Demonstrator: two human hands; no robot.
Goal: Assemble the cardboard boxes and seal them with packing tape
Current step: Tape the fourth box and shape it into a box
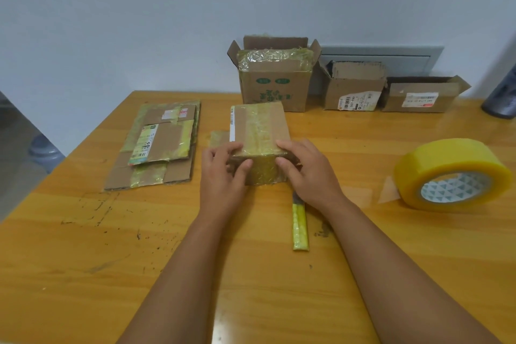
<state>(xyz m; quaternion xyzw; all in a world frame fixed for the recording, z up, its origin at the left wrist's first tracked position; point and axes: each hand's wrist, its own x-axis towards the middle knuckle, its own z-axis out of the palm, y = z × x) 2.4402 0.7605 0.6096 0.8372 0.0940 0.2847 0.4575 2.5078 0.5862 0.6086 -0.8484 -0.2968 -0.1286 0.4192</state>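
Box: small taped box sits mid-bench, near edge between both hands.
Left grip: left hand pinches the box's near-left corner, thumb on the front face, fingers curled over the top edge.
Right grip: right hand holds the near-right corner, fingers curled over the top, thumb on the front.
Tape: yellow roll lies at right, well apart from the box.
Cutter: yellow-handled knife lies just under the right wrist.
Flats: flattened cartons stacked at left.
Back row: three open boxes against the wall.
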